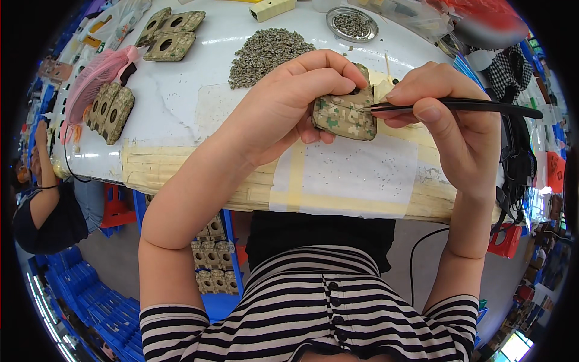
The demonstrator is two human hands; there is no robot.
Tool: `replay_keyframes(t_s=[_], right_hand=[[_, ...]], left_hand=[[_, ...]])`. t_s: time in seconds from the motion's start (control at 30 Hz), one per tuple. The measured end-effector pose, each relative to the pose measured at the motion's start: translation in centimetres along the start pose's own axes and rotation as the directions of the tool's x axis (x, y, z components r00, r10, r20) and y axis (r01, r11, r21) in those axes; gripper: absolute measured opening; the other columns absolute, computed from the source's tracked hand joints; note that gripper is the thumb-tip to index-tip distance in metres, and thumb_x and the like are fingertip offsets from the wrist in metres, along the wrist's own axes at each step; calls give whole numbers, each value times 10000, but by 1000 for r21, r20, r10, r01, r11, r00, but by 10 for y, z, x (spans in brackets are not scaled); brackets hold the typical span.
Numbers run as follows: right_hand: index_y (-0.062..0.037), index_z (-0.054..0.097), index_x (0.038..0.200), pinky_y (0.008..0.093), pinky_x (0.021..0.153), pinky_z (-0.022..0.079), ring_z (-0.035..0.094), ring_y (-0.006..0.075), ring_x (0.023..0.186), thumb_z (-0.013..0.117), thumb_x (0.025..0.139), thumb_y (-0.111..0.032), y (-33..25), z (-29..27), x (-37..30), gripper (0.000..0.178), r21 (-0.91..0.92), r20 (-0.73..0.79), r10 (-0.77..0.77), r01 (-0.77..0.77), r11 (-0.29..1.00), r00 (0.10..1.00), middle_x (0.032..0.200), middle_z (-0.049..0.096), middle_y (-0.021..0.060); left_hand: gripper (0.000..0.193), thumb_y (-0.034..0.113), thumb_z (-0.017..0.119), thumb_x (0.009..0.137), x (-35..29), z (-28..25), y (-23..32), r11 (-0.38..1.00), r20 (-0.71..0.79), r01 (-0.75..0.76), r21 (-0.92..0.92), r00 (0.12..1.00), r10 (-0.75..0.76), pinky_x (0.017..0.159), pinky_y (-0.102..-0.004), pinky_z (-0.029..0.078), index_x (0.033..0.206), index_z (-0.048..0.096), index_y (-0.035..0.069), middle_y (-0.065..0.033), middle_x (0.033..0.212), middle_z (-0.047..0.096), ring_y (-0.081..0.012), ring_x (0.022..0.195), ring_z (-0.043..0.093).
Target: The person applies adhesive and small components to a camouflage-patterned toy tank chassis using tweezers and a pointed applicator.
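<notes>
My left hand is closed round a camouflage-patterned casing, a flat block with rounded corners, held tilted above the table. Part of its round hole shows beside my fingertips. My right hand grips black tweezers between thumb and fingers. Their tips meet the casing's right edge; whether a small piece sits between them is too small to tell. Behind my left hand lies a heap of tiny camouflage-coloured pieces. More of these lie in a round metal dish at the back.
Similar casings stand at the left and back left, near a pink mesh fan. White paper with scattered specks covers the taped near edge. A blue crate of casings is below the table. Another person sits at the left.
</notes>
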State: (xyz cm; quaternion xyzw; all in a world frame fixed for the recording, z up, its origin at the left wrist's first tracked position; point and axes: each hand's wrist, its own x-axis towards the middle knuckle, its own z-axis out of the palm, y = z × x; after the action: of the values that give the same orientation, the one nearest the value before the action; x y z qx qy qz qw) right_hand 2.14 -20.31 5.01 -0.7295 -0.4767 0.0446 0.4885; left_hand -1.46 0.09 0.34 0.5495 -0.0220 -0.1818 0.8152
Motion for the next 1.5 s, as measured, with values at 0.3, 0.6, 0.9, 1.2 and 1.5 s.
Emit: replay_keyframes(t_s=[0.3,0.6,0.9,1.2,1.5], right_hand=[[81,576,922,237,661,537,608,162,758,471,945,-149,3,2,0,255,56,-25,-25,26,998,999,852,575,135],[79,576,918,234,659,537,608,159,757,469,943,-132,2,2,0,238,11,-14,-20,21,1000,1000,850,577,132],[77,574,929,241,668,540,609,159,768,471,944,-133,3,1,-1,235,50,4,-20,19,999,1000,871,575,131],[75,578,935,239,662,535,611,170,756,476,948,-182,5,1,-2,276,-9,-25,-56,56,998,998,871,581,137],[-1,639,904,294,614,531,652,230,772,684,794,-239,-10,18,-14,266,-505,-160,-384,259,823,909,887,650,123]], left_hand=[[155,187,498,873,-1,2,2,1000,-16,-1,5,1000,1,335,-142,319,976,548,83,4,742,585,-14,496,513],[149,176,494,874,0,0,-1,1000,-10,-7,1,1000,7,336,-143,328,973,551,81,4,754,586,-18,501,515],[148,175,496,870,-1,1,1,1000,-13,9,1,1000,-9,330,-143,328,972,549,81,-1,747,590,-22,492,520],[149,170,482,878,0,0,-1,999,-13,-11,-43,1000,11,333,-143,327,977,546,78,-17,756,595,-29,493,524],[140,171,460,909,0,2,3,978,-63,-96,-187,994,86,380,-148,365,1015,511,95,-163,1109,606,-58,630,592]])
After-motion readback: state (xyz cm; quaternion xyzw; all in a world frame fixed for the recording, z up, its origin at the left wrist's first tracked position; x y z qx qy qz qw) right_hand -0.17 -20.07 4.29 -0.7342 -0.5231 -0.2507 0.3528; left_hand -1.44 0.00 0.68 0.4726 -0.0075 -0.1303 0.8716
